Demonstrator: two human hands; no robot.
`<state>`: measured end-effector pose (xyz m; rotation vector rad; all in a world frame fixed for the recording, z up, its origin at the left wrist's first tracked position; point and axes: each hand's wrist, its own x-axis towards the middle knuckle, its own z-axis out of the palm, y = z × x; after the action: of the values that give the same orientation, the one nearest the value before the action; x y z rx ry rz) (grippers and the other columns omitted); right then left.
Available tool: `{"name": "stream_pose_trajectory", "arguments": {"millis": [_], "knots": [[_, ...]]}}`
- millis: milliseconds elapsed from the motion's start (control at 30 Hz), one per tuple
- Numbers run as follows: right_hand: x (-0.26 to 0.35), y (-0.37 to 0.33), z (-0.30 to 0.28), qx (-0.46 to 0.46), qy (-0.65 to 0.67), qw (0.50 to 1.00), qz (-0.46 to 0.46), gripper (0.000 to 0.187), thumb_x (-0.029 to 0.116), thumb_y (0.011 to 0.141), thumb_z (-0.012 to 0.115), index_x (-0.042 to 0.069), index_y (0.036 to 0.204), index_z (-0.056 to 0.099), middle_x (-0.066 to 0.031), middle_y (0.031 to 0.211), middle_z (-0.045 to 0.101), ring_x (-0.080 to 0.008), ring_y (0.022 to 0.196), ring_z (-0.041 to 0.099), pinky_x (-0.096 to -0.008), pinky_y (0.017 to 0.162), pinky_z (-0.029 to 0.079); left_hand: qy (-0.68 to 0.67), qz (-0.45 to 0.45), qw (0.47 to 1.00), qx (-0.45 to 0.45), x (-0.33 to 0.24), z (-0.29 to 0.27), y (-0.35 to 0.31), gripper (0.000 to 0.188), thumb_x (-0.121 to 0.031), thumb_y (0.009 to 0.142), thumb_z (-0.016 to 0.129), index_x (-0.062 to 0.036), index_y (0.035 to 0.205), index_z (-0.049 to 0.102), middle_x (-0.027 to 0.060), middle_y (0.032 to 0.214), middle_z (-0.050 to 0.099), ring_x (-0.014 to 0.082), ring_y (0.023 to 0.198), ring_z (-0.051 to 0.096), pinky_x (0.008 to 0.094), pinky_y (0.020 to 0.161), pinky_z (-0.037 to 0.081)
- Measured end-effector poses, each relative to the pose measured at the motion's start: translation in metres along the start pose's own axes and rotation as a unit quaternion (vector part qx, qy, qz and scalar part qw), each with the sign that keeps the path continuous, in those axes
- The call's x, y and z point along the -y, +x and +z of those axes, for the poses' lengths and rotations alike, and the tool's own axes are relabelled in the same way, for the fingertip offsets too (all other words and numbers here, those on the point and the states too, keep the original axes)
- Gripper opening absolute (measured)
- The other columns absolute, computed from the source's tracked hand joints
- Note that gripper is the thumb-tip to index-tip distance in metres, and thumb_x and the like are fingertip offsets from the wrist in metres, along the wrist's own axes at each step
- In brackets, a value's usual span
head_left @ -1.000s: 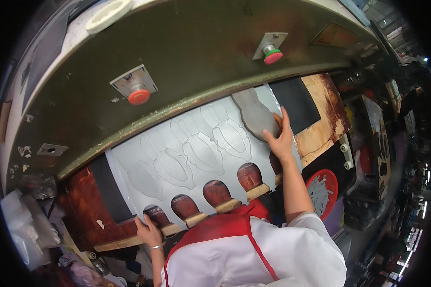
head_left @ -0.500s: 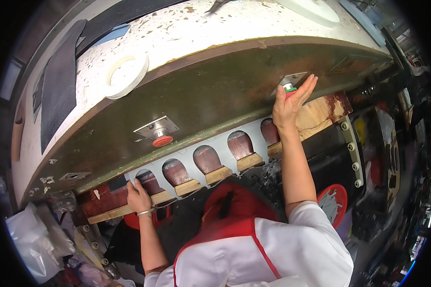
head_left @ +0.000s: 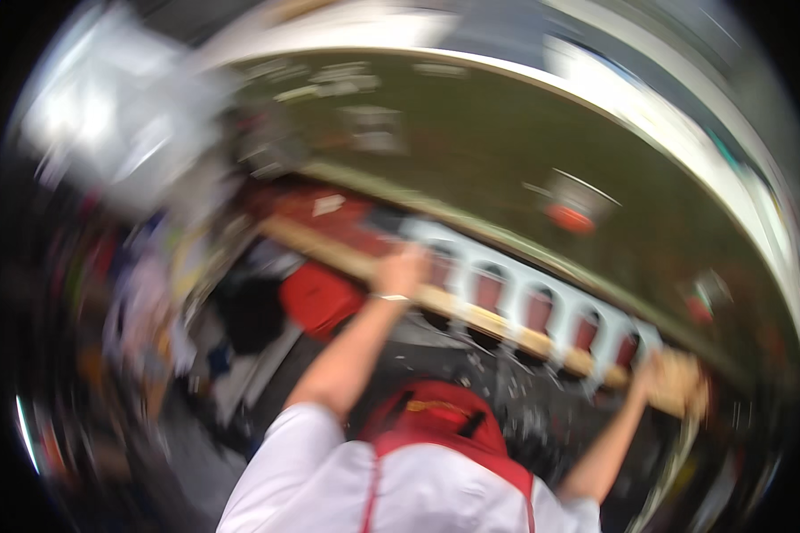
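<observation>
A pale grey sheet (head_left: 514,282) with a row of arched cutouts lies along a reddish wooden board (head_left: 351,215) under the machine's green front. Its narrow strips hang over the board's light front edge. My left hand (head_left: 404,270), a band at its wrist, is at the sheet's left end, seemingly closed on it. At the right end of the sheet is my right hand (head_left: 656,375), beside the bare wood. Motion blur smears its fingers, so their pose and any hold are unclear.
Two red push buttons, a nearer one (head_left: 571,218) and a farther one (head_left: 700,306), stick out from the green panel (head_left: 471,133) above the board. White plastic bags (head_left: 107,115) are heaped at far left. A red container (head_left: 318,298) sits below the board's left part.
The view has swung left and blurred. My right hand has come down from the right push button to the sheet's right end. My left hand is still at its left end.
</observation>
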<state>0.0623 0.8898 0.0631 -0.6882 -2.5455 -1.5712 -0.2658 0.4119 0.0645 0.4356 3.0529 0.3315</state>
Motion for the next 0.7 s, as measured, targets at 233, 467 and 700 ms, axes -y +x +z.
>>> {"name": "stream_pose_trajectory", "arguments": {"millis": [233, 467, 700], "knots": [[-0.022, -0.020, -0.064, -0.274, 0.439, 0.822, 0.237, 0.017, 0.010, 0.088, 0.057, -0.004, 0.093, 0.067, -0.0195, 0.085, 0.066, -0.0324, 0.080, 0.064, -0.0409, 0.069, 0.053, -0.359, 0.047, 0.916, -0.171, 0.006, 0.003, -0.051, 0.020, -0.021, 0.090, 0.052, -0.0030, 0.082, 0.049, 0.0196, 0.071, 0.054, 0.0393, 0.073, 0.054, 0.0477, 0.066, 0.043], [-0.022, -0.034, -0.155, -0.137, 0.526, 0.821, 0.174, 0.045, 0.031, 0.077, 0.073, -0.006, 0.100, 0.063, -0.0212, 0.089, 0.066, -0.0357, 0.079, 0.064, -0.0438, 0.069, 0.053, -0.312, -0.027, 0.949, -0.041, 0.024, -0.037, -0.113, 0.037, -0.040, 0.091, 0.049, -0.0033, 0.094, 0.052, 0.0219, 0.067, 0.060, 0.0408, 0.069, 0.061, 0.0499, 0.063, 0.046], [0.001, -0.046, -0.200, 0.061, 0.503, 0.838, 0.202, 0.079, 0.054, 0.060, 0.082, -0.007, 0.107, 0.061, -0.0274, 0.097, 0.064, -0.0415, 0.086, 0.063, -0.0482, 0.075, 0.052, -0.209, -0.075, 0.974, -0.052, 0.037, -0.035, -0.176, 0.033, -0.044, 0.091, 0.048, -0.0136, 0.097, 0.058, 0.0161, 0.054, 0.058, 0.0357, 0.052, 0.061, 0.0482, 0.048, 0.047]]}}
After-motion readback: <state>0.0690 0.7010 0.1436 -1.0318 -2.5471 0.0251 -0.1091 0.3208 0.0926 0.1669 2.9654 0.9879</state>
